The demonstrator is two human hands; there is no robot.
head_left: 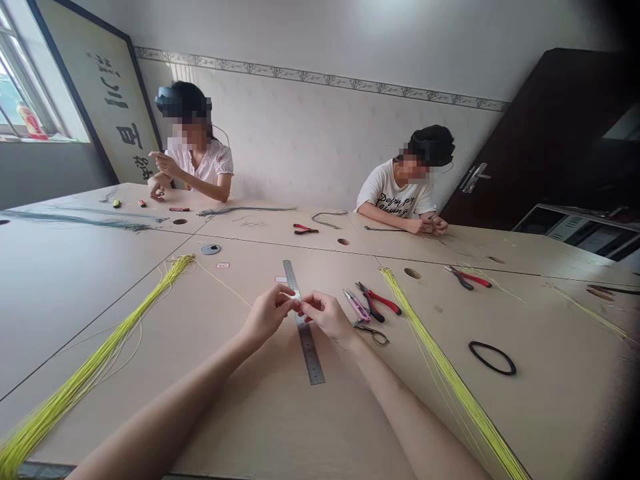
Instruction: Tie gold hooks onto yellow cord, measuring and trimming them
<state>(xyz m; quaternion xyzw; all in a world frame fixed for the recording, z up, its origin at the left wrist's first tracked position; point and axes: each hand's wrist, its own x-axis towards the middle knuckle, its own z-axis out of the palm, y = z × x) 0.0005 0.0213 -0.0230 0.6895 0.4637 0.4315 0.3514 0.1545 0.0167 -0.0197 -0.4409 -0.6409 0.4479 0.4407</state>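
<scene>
My left hand and my right hand meet fingertip to fingertip above a steel ruler, both pinched closed. A thin yellow cord runs from the far end of the left yellow bundle to my left hand, which pinches it. What lies between my right fingertips is too small to make out. The ruler lies lengthwise on the table, its middle partly hidden by my fingers. Just right of my right hand are pink-handled snips, red-and-black pliers and small metal scissors.
Yellow cord bundles lie left and right on the table. A black ring and more pliers are at the right. Across sit two people, near grey cords and another pair of pliers.
</scene>
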